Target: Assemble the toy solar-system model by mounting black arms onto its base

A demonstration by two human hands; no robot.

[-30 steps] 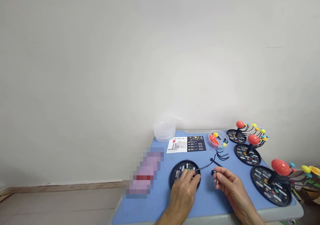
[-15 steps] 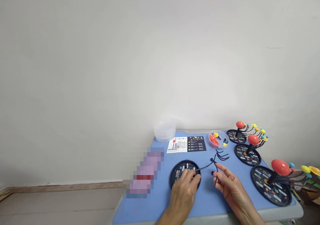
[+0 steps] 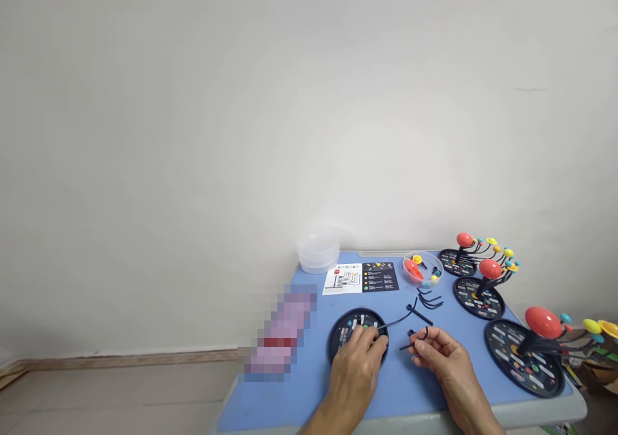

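Observation:
My left hand (image 3: 358,365) rests over a round black base (image 3: 339,337) printed with planet pictures and labels. Its fingers are closed around one end of a curved black rod (image 3: 398,320), whose bent tip sticks out to the right. To the right of the base, my right hand (image 3: 441,358) pinches another curved black rod (image 3: 406,347) between thumb and fingers, lying roughly sideways. Just beyond the right fingers lie a straight black rod (image 3: 423,316) with a ring at its end and several loose curved rods (image 3: 429,302).
Three assembled planet models (image 3: 543,322) with red balls stand along the right side. At the back are a clear dish (image 3: 422,286) of coloured parts, a printed instruction sheet (image 3: 355,287) and clear stacked containers (image 3: 318,255). A blurred pink item (image 3: 284,325) lies left on the blue table (image 3: 309,396).
My right hand has turned the curved rod from nearly upright to roughly sideways, its straight end now pointing left. My left hand keeps its place on the base.

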